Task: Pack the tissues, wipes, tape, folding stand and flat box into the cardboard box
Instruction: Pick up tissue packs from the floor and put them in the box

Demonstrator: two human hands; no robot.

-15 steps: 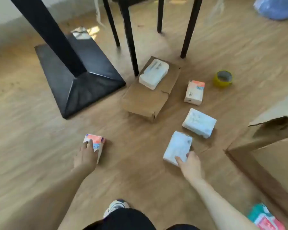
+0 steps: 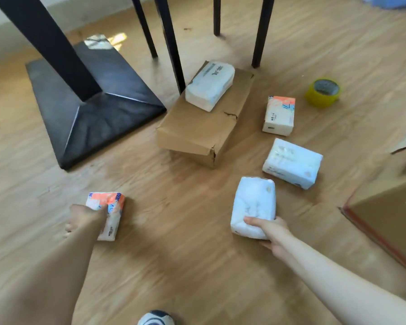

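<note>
Both hands are picking tissue packs off the floor. The left hand (image 2: 87,219) has its grip closed over an orange pack (image 2: 110,207); the right hand (image 2: 271,228) pinches the near end of a white pack (image 2: 253,205). Beyond the right grip lie more packs, the tape (image 2: 323,92) and the flat box (image 2: 204,123). The cardboard box (image 2: 389,207) stands just right of it. Next, I judge, both packs need lifting and carrying rightward over its rim.

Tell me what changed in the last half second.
The right hand closed around the near end of the white tissue pack; earlier only its fingertips touched it. The left hand settled further over the orange-topped pack. The flat box, tape and other packs stayed put.
</note>
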